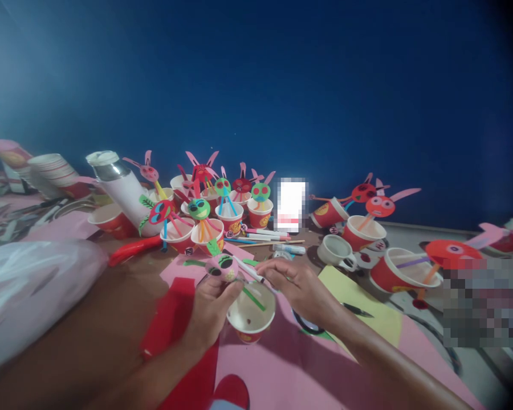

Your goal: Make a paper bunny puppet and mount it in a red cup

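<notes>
My left hand (211,304) pinches a pink paper face (223,267) with dark eyes and green ear-like strips, held above a red-and-white paper cup (251,322). A green strip (254,298) slants into that cup below the face. My right hand (297,285) is to the right of the cup, its fingers bent together near a white pen-like stick (248,270). Whether the fingers grip that stick or something smaller cannot be made out. Pink paper (277,370) lies under the cup, with red paper (171,313) to its left.
Several cups with paper rabbit figures (205,233) stand behind my hands. A lit phone (291,205) leans at the back wall. A teacup (337,251), yellow paper (367,296) with a black pen (358,310), a tilted bottle (126,191) and a plastic bag (34,296) are around.
</notes>
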{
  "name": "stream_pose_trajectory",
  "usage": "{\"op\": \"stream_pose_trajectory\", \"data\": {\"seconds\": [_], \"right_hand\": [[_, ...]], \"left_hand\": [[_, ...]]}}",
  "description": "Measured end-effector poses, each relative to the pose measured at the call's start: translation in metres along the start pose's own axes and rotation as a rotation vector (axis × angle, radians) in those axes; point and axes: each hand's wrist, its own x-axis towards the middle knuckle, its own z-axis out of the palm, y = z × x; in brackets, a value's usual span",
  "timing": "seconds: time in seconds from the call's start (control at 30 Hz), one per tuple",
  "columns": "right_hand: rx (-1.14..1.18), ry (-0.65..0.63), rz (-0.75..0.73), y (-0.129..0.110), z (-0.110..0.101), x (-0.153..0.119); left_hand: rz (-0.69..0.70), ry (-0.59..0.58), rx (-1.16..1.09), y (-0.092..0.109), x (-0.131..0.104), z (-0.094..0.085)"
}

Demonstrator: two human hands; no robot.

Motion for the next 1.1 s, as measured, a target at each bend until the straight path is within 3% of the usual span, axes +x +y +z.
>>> {"op": "stream_pose_trajectory", "data": {"seconds": [0.33, 0.57, 0.77, 0.97, 1.1], "right_hand": [[-0.04, -0.103, -0.03, 0.003, 0.006, -0.001], [-0.089, -0.107, -0.002, 0.004, 0.007, -0.002], [0.008, -0.07, 0.01, 0.006, 0.016, -0.001], [0.086, -0.022, 0.034, 0.007, 0.018, -0.002], [0.125, 0.015, 0.047, 0.009, 0.018, -0.001]], "left_hand": [[-0.022, -0.072, 0.024, 0.002, 0.0, -0.001], [-0.076, -0.115, 0.039, 0.009, 0.001, -0.001], [-0.083, -0.144, 0.043, 0.01, 0.002, -0.001], [-0.08, -0.283, 0.001, 0.011, 0.001, -0.004], [-0.052, -0.299, -0.024, 0.009, 0.007, -0.011]]}}
